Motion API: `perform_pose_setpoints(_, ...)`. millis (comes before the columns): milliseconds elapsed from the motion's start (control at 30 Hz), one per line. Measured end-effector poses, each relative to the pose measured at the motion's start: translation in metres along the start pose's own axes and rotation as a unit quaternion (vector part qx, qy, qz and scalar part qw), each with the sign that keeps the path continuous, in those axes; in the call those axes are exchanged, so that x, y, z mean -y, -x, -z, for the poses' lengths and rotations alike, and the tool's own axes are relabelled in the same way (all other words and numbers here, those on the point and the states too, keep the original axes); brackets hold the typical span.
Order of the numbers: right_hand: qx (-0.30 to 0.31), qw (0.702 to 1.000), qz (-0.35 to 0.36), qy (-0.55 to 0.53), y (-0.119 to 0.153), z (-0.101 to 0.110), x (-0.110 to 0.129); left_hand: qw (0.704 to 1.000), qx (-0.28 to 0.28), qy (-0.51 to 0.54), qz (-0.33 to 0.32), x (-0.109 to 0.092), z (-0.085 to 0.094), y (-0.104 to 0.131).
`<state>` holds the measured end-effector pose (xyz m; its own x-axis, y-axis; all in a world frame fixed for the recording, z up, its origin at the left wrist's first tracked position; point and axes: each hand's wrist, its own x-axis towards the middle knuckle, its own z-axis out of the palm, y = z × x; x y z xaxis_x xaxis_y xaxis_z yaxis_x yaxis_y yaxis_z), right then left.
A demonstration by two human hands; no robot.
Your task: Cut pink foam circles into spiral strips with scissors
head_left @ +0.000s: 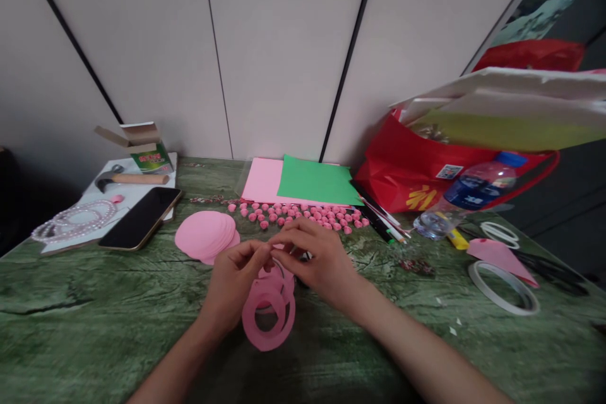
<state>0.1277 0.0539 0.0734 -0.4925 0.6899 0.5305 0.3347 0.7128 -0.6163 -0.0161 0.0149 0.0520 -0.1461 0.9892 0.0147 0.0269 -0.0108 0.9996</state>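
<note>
A pink spiral-cut paper strip [263,341] hangs in loose rings below my fingers, over the green wood-grain table. My left hand [230,281] pinches its upper end between thumb and forefinger. Against that same end, the thumb and fingers of my right hand [324,259] are closed, their tips meeting those of the left. The exact spot of the pinch is partly hidden by the fingers. Just beyond my left hand lies a stack of pink paper circles [203,233]. Many small rolled pink paper roses [326,221] are spread behind my right hand.
On the left are a phone [142,218], a hammer [142,179], bead strings [78,222] and an open box [150,159]. Green paper [317,180] lies at the back. A red bag [392,170], a bottle [473,192], pens [377,221] and a tape roll [530,310] occupy the right.
</note>
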Motion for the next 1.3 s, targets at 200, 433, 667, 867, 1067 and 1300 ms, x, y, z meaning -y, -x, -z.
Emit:
perform_pose_setpoints(200, -0.026, 0.987, 0.093, 0.126, 0.005, 0.002, -0.002, 0.978, 0.094, 0.179, 0.060, -0.008, 0.002, 0.002)
perform_pose_setpoints(433, -0.069, 0.984, 0.129, 0.105, 0.003, 0.001, -0.005, 0.989, 0.090, 0.113, 0.034, -0.009, 0.003, 0.003)
perform_pose_setpoints(667, -0.080, 0.981, -0.054, -0.167, -0.005, 0.011, -0.002, 0.998, 0.039, -0.007, -0.046, -0.006, 0.004, 0.001)
perform_pose_setpoints(867, -0.058, 0.941, -0.151, -0.297, -0.006, 0.016, -0.001, 0.994, 0.057, -0.035, -0.081, -0.010, 0.003, 0.004)
perform_pose_setpoints(1067, -0.070, 0.916, -0.198, -0.341, -0.010, 0.015, 0.000, 0.996, 0.056, -0.005, -0.072, -0.009, 0.000, 0.004)
perform_pose_setpoints(1300, -0.059, 0.903, -0.220, -0.364, -0.012, 0.015, -0.005, 0.997, 0.049, 0.015, -0.065, -0.006, -0.002, 0.003)
